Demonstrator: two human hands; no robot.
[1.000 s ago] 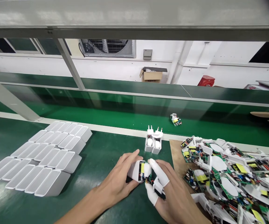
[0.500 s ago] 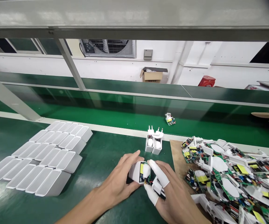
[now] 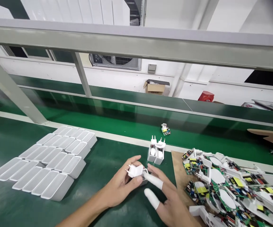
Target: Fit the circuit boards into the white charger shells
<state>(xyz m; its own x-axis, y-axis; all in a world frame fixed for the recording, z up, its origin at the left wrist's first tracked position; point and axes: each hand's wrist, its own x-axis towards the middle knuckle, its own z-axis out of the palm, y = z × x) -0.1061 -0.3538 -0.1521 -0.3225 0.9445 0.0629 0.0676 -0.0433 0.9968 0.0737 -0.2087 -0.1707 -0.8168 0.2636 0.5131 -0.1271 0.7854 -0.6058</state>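
Note:
A white plug charger (image 3: 136, 171) with two pins pointing left is gripped between the thumb and fingers of my left hand (image 3: 118, 190). Its lower part is partly hidden by my fingers. White finger cots cover the thumb and index finger of my right hand (image 3: 168, 195). That hand is open, thumb and index apart, with the index tip touching or very close to the charger's right end. Just beyond my hands stand two white chargers (image 3: 156, 153), upright, with their pin plugs resting on top of the open cases.
Rows of white cases (image 3: 53, 164) stand on the green table (image 3: 96, 201) at left. To the right, circuit boards with white plastic parts (image 3: 226, 186) are heaped on a brown board (image 3: 177, 164). One circuit board (image 3: 165, 129) lies on the green conveyor belt (image 3: 127, 124) behind.
The charger has turned in my left hand, so its plug and pins now face up and left. My right hand has loosened from the plug part and spread its fingers. The camera view has shifted.

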